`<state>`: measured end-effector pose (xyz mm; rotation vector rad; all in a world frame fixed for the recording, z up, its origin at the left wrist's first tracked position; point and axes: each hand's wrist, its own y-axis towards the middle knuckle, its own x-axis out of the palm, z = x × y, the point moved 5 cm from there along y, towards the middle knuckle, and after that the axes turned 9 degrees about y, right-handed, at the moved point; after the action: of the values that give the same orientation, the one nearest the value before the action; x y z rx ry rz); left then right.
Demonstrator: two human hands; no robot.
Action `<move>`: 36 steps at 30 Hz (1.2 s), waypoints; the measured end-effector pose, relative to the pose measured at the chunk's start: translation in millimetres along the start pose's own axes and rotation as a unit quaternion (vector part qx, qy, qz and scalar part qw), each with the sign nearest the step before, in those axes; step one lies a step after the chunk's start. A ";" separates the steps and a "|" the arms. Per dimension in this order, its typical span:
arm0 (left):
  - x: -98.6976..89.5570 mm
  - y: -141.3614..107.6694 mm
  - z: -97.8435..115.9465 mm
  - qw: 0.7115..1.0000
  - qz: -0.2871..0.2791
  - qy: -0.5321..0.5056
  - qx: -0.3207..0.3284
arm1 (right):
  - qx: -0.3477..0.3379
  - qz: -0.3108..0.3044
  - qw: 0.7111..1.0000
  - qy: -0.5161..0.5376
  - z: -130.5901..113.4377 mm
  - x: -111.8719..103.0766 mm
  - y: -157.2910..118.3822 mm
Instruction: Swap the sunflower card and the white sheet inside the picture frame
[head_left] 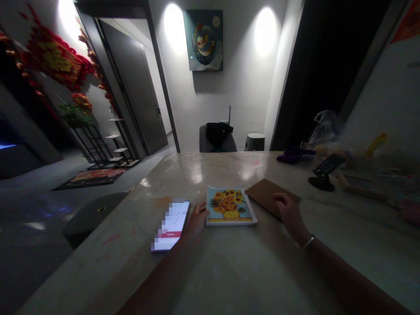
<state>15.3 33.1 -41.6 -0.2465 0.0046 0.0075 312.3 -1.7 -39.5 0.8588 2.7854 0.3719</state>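
Note:
A picture of sunflowers in a vase, set in a white frame, lies on the tabletop in front of me. My left hand is at the frame's left edge, its fingers and thumb closed against it. My right hand is over a brown board, which lies at an angle just right of the picture. The fingers of that hand are curled in; whether they pinch anything is hidden. A phone with a lit screen lies left of my left hand.
The pale stone table reaches forward to a grey chair with a black item on it. On the right are a phone stand, a purple item and blurred clutter with a clear plastic bag. A dark stool stands left.

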 end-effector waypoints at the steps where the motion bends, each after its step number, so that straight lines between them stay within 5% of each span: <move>1: 0.7 0.1 -0.1 1.000 -0.001 -0.008 -0.004 | -0.010 -0.043 0.999 -0.012 -1.7 7.9 -3.1; 6: 6.3 0.6 -2.4 0.999 -0.016 -0.041 -0.029 | -0.108 -0.183 0.975 -0.056 -6.0 35.0 -21.7; 13: 15.5 0.5 -7.6 0.993 -0.073 -0.084 -0.047 | -0.222 -0.262 0.934 -0.099 -14.7 46.9 -41.1; 36: 23.4 -16.9 8.1 0.991 -0.109 -0.049 -0.056 | -0.198 -0.316 0.922 -0.107 -28.9 54.7 -59.3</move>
<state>38.8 18.8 -29.7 -0.3575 -0.1205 -0.1988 229.3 -22.9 -36.1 -0.0979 2.4666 0.6383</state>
